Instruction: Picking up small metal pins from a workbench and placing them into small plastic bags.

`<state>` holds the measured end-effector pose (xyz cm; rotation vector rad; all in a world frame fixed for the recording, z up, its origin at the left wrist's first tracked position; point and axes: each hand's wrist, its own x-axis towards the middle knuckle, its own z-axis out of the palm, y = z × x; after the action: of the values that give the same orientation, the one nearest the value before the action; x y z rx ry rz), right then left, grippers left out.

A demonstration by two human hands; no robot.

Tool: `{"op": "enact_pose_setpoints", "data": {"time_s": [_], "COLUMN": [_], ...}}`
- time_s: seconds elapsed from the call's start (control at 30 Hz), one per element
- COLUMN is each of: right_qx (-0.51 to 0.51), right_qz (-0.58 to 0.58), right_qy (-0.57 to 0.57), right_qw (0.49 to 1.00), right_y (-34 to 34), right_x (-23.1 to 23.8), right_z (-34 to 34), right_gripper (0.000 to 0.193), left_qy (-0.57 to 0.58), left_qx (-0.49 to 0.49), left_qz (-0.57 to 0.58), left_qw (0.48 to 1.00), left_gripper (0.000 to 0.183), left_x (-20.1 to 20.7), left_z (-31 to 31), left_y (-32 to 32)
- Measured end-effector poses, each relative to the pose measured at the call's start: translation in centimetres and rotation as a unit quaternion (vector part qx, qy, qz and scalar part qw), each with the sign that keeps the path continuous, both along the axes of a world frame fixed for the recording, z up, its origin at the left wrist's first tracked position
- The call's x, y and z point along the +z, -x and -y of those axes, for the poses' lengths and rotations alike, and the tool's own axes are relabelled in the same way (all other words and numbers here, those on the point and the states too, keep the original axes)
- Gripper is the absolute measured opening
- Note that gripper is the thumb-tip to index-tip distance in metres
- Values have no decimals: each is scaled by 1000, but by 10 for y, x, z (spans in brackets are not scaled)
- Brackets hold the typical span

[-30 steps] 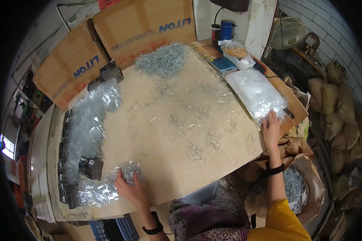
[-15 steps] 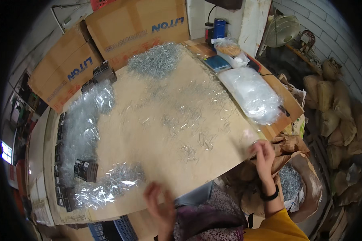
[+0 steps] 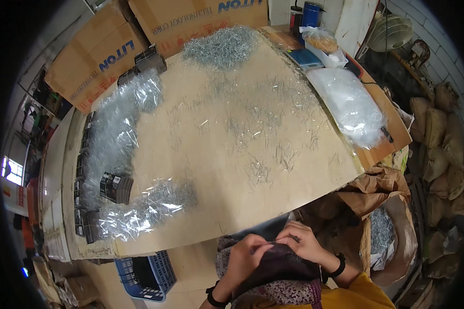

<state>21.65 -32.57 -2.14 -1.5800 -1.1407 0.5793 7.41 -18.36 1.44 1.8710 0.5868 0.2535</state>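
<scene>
Just off the table's near edge, over my lap, my left hand (image 3: 248,256) and my right hand (image 3: 300,241) meet with their fingertips together. Both are closed in a pinch around a small dark bit between them, too small to name. Below them a dark purple cloth (image 3: 281,270) lies over my lap; whether the pinched bit belongs to it I cannot tell. On the wooden tabletop (image 3: 206,159) beyond, thin shiny metal pins (image 3: 258,172) lie scattered, with a larger heap (image 3: 221,46) at the far side.
Filled clear plastic bags (image 3: 111,139) and stacked dark cards (image 3: 116,188) line the left. A side board at right carries clear bags (image 3: 345,105) and a blue scale (image 3: 304,58). Below stand a paper sack (image 3: 404,242) of metal pieces and a blue basket (image 3: 165,275).
My hands were apart, the right at the table's right corner and the left over the near edge. They have come together over my lap, fingers pinched. The view has shifted.
</scene>
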Motion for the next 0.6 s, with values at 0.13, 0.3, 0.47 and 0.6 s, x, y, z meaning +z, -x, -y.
{"op": "enact_pose_setpoints", "data": {"time_s": [0.13,0.3,0.47,0.6], "right_qx": [-1,95,136,63], "right_qz": [-134,-384,-22,124], "right_qy": [72,172,252,195], "right_qw": [988,902,958,971], "right_y": [13,3,10,17], "right_x": [7,-25,-50,-88], "right_z": [2,20,25,28], "right_gripper": [13,10,19,18], "left_qy": [19,124,32,-201], "left_qx": [-28,-84,-177,-159], "left_qz": [-59,-94,-103,-48], "left_qw": [998,984,978,965], "left_gripper": [4,14,17,14], "left_x": [-11,-40,-85,-126], "left_z": [2,-1,-4,-7], "left_y": [12,28,41,46]}}
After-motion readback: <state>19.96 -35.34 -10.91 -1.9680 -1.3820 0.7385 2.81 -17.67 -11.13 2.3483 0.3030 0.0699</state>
